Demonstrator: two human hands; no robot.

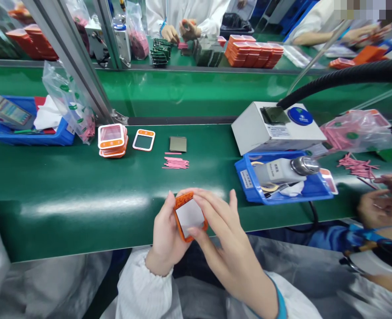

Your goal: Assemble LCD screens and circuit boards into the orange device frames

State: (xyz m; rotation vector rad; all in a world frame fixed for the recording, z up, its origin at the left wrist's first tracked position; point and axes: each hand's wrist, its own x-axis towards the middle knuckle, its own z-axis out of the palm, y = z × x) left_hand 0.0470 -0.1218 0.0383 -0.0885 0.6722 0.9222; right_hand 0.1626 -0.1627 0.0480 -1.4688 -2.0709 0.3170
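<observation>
My left hand [165, 237] is closed around the left side of an orange plastic frame [184, 201] with a pale grey panel [189, 218] set in its opening. From the right, my right hand [227, 237] presses its fingers and thumb on the frame's edge and the panel, so both hands hold it. Beyond them on the green bench lie a bunch of thin pink strips [176, 162] and a small stack of grey-green square panels [177, 144]. An orange-and-white frame [144, 133] lies flat to their left, beside a stack of similar frames [112, 142].
A blue tray [284, 197] with a metal-topped bottle [282, 170] stands right, before a white box [265, 128] with a black hose [342, 73]. Another blue tray [32, 141] sits left by a metal post. A co-worker's hands [386, 199] are at far right; others work across the bench.
</observation>
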